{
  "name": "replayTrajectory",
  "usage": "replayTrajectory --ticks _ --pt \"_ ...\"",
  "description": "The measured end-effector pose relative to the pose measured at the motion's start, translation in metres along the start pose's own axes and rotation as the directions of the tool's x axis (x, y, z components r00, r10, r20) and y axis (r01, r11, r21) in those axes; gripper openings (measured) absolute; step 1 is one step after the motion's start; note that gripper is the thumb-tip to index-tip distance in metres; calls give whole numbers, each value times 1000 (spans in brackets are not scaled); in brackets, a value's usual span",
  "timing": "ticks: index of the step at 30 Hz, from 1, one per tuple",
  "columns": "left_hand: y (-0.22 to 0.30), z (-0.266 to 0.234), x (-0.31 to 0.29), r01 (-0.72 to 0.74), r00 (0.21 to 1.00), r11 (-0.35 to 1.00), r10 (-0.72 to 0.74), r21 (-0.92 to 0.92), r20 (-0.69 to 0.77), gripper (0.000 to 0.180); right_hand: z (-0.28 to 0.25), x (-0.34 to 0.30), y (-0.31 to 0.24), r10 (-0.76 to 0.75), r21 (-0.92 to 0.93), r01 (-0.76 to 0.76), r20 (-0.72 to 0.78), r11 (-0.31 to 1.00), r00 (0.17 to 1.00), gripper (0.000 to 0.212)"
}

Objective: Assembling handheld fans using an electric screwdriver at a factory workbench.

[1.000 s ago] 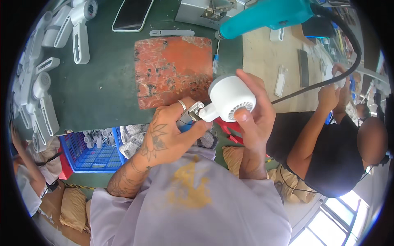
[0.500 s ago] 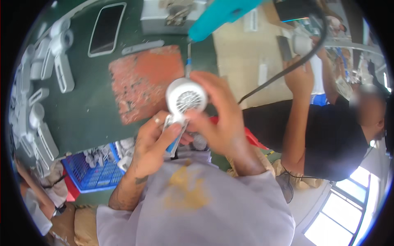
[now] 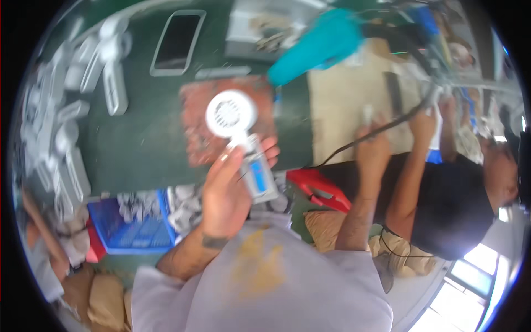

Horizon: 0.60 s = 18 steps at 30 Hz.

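Note:
My left hand [image 3: 225, 191] is closed around the handle of a white handheld fan [image 3: 249, 117], its round grille facing up. The handle's inside lies exposed, with a blue cell-like part [image 3: 258, 176] in it. My right hand [image 3: 373, 148] reaches over the beige sheet [image 3: 337, 94] on the right. Its fingertips are at a small white piece [image 3: 368, 114]; blur hides whether they grip it. Beyond the fan, a teal electric screwdriver [image 3: 318, 47] points down toward the reddish worn block [image 3: 199, 110], which lies beneath the fan head.
Several grey-white fan bodies [image 3: 115, 88] line the table's left side. A phone [image 3: 178, 44] and a grey strip [image 3: 223, 72] lie farther back, beside a white box [image 3: 243, 41]. A blue basket [image 3: 133, 238] sits below the table edge. A co-worker in black [image 3: 442, 205] works at the right.
My right hand has left the fan and moved right to the beige sheet. My left hand keeps the fan, now turned with its open handle showing. The view has shifted and blurred.

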<state>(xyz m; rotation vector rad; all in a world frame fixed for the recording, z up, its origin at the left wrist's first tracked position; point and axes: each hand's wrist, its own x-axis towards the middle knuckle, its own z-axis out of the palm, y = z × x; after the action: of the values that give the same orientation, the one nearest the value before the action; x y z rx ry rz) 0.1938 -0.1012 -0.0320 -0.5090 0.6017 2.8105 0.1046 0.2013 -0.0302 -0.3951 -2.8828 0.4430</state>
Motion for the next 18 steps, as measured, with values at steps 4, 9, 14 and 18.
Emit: replayTrajectory --ticks 4,9,14,18 --pt "1 10 7 2 998 1000 -3 -21 -68 42 -30 -28 -25 50 644 134 -259 753 964 46" --pt "0 6 2 9 996 1000 -6 29 -89 42 -61 -87 -110 -899 706 601 116 374 423 59" --pt "4 12 2 42 994 999 -43 -16 -101 42 -38 -115 -135 -839 445 716 204 538 504 54" --pt "4 10 0 49 994 998 -52 -33 -99 42 -42 -109 -140 -845 289 794 169 535 508 50"
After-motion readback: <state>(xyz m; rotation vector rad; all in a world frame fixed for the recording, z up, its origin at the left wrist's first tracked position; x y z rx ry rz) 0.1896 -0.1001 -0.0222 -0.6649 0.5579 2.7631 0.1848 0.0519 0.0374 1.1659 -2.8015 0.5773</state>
